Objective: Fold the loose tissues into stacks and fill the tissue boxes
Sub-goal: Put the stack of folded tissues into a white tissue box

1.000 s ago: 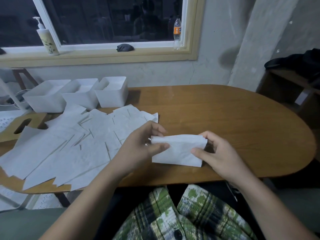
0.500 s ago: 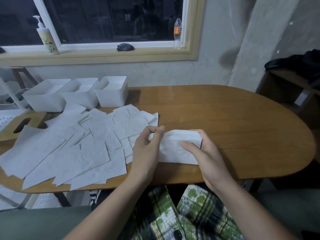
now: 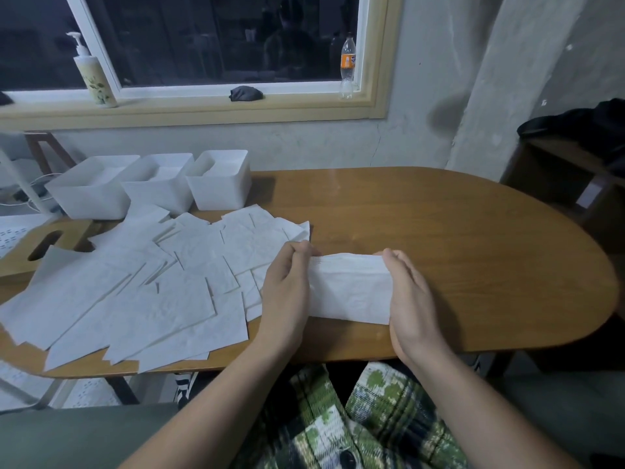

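Observation:
A folded stack of white tissues [image 3: 350, 286] lies on the wooden table [image 3: 456, 238] near its front edge. My left hand [image 3: 287, 286] clasps the stack's left end, fingers curled over its top corner. My right hand [image 3: 409, 299] presses flat against the stack's right end, fingers together. Many loose white tissues [image 3: 135, 286] lie spread over the table's left half. Three open white tissue boxes [image 3: 220, 187] stand in a row at the back left; tissues show inside them.
A wooden box lid with a slot [image 3: 44, 245] lies at the far left. On the window sill stand a pump bottle [image 3: 94, 76], a dark cloth [image 3: 245, 94] and a plastic bottle [image 3: 348, 67]. A dark side table [image 3: 568, 177] is at the right.
The stack has come down from slightly lifted to lying on the table. Both hands slid to its two ends, the right hand turning flat against the right edge.

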The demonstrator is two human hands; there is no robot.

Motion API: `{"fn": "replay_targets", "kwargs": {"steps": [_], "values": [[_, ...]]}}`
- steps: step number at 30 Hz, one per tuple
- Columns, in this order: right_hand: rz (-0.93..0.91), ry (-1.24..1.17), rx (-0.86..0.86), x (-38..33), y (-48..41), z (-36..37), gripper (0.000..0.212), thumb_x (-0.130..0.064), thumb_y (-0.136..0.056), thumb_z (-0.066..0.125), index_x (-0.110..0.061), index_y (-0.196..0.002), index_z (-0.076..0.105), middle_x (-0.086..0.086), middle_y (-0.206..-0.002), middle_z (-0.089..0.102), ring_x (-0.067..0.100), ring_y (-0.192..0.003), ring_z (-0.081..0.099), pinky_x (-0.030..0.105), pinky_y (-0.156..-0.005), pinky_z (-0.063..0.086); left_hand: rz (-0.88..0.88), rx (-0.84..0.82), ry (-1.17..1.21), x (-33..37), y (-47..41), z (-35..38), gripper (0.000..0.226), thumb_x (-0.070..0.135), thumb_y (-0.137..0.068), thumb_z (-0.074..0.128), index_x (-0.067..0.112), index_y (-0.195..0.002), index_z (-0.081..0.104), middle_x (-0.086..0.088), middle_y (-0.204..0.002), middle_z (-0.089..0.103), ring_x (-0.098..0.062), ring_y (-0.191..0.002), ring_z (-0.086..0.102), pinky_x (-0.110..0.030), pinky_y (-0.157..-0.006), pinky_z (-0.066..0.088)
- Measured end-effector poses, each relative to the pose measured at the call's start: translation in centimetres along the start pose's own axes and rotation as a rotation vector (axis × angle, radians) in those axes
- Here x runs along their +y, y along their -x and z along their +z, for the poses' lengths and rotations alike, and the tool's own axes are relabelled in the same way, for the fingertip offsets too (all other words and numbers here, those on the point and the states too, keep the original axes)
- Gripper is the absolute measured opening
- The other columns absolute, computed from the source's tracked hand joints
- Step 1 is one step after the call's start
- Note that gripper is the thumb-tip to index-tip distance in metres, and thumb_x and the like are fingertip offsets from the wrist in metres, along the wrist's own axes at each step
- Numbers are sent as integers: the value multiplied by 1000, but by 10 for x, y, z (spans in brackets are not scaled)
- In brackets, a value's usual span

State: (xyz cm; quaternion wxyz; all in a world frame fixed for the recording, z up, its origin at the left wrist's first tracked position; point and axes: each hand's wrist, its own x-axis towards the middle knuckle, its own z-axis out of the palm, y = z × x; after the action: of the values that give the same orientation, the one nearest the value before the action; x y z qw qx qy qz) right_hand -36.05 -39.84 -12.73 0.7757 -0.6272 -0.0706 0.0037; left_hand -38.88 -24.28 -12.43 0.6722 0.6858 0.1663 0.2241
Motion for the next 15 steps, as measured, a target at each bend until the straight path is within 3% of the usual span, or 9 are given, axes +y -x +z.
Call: {"fn": "replay_targets", "kwargs": {"steps": [2, 5, 8, 11, 15], "values": [[-5, 37, -47, -1, -2, -6, 52, -55, -106, 54, -3, -108, 57, 0, -94, 61, 18, -91, 57, 41, -84, 40, 50, -71, -59, 1, 0, -6, 30, 52, -107, 57, 26, -99, 70, 18, -98, 72, 5, -94, 60, -29, -85, 42], [-42, 179, -195, 0, -5, -22, 50, -65, -94, 64, -20, -115, 67, 7, -107, 72, 27, -102, 69, 43, -87, 48, 153, -216, -175, 3, -4, -20, 21, 46, -97, 76, 31, -110, 69, 21, -110, 71, 4, -104, 63, -18, -85, 45], [-31, 316, -316, 1, -14, -39, 37, -47, -92, 82, -28, -120, 67, 0, -114, 76, 24, -108, 73, 49, -91, 56, 260, -339, -335, 6, -17, -34, 38, 39, -87, 88, 36, -117, 66, 18, -115, 69, -4, -109, 65, -12, -80, 46], [-73, 476, -350, 2, -30, -50, 14, -28, -96, 80, -27, -107, 71, -1, -104, 77, 23, -102, 73, 54, -86, 56, 362, -405, -512, 13, -34, -41, 36, 31, -87, 88, 39, -116, 67, 19, -106, 72, -3, -107, 66, -11, -77, 42], [-88, 484, -401, -8, -54, -50, 6, -21, -99, 75, -17, -97, 72, 7, -99, 77, 26, -97, 73, 40, -81, 51, 412, -484, -649, 28, -57, -48, 28, 36, -91, 85, 39, -115, 69, 20, -98, 74, 0, -102, 68, -11, -76, 46]]}}
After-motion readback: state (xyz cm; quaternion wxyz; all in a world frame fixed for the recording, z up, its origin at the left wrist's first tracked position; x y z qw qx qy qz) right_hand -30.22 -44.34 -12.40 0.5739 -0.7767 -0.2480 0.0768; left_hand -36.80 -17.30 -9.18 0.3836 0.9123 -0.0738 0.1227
